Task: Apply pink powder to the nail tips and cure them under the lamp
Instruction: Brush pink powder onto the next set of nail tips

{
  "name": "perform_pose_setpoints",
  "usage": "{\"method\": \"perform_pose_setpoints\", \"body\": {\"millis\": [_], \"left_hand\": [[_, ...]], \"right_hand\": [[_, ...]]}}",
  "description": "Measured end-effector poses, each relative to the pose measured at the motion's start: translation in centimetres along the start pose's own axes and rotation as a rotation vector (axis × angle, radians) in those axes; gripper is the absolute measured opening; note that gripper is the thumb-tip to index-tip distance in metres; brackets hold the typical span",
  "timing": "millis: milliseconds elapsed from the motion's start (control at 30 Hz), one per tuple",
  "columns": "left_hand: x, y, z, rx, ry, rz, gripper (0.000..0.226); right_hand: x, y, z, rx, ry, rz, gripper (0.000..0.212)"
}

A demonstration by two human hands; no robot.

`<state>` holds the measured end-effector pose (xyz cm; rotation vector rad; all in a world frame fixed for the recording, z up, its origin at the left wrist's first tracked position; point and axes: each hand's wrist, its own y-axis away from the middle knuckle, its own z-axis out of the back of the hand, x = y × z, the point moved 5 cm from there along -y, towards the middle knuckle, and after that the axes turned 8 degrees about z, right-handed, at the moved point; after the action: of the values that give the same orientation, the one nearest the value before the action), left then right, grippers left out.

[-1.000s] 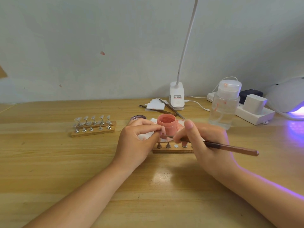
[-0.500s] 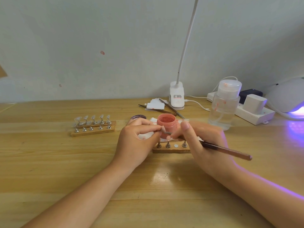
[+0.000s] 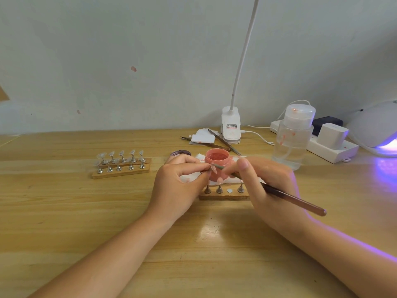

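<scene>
My left hand (image 3: 179, 186) pinches a small pink nail tip (image 3: 213, 170) just in front of the open jar of pink powder (image 3: 216, 161). My right hand (image 3: 266, 186) grips a brown brush (image 3: 294, 201), and its fine tip touches the nail tip. Below my hands lies a wooden holder (image 3: 223, 195) with metal pegs, one spot bare. A second wooden holder (image 3: 122, 166) with several clear nail tips stands to the left. The white curing lamp (image 3: 378, 127) glows purple at the far right edge.
A clear pump bottle (image 3: 293, 136) stands right of the jar. A white power strip (image 3: 330, 145) with plugs, a clip lamp base (image 3: 231, 125), spare brushes (image 3: 221, 143), white pads (image 3: 203, 137) and a dark jar lid (image 3: 180, 153) sit toward the back. White tissue (image 3: 189, 177) lies under the jar.
My right hand has shifted slightly left and the brush handle has tilted down, bringing the brush tip onto the nail tip. My left hand has stayed in place.
</scene>
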<state>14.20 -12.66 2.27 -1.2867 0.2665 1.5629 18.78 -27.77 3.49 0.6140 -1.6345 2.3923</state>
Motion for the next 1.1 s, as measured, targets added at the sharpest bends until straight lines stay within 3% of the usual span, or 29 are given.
{"method": "perform_pose_setpoints", "body": {"millis": [100, 267, 400, 533, 667, 800, 933, 1100], "left_hand": [[-0.04, 0.0, -0.08, 0.008, -0.003, 0.002, 0.014], [0.0, 0.0, -0.06, 0.01, 0.007, 0.005, 0.015], [0.01, 0.04, -0.09, 0.01, 0.019, 0.01, 0.018], [0.01, -0.04, -0.07, -0.004, 0.027, -0.001, 0.025], [0.02, -0.06, -0.08, -0.004, 0.052, -0.018, 0.03], [0.11, -0.11, -0.08, -0.007, 0.047, -0.025, 0.024], [0.18, -0.08, -0.06, -0.005, 0.062, -0.028, 0.027], [0.2, -0.14, -0.09, -0.007, 0.069, -0.031, 0.03]], "right_hand": [[-0.15, 0.13, 0.18, -0.036, -0.057, -0.045, 0.058], [0.23, -0.05, 0.1, -0.002, 0.032, 0.029, 0.04], [-0.09, 0.0, 0.29, -0.037, -0.057, -0.015, 0.059], [-0.1, -0.16, 0.02, 0.003, -0.014, 0.006, 0.046], [-0.09, -0.15, 0.18, -0.016, -0.056, -0.033, 0.057], [0.12, -0.19, 0.12, -0.011, -0.01, 0.019, 0.043], [-0.08, -0.04, 0.17, -0.031, -0.107, -0.06, 0.058], [0.0, -0.13, 0.16, -0.048, -0.083, -0.056, 0.045]]}}
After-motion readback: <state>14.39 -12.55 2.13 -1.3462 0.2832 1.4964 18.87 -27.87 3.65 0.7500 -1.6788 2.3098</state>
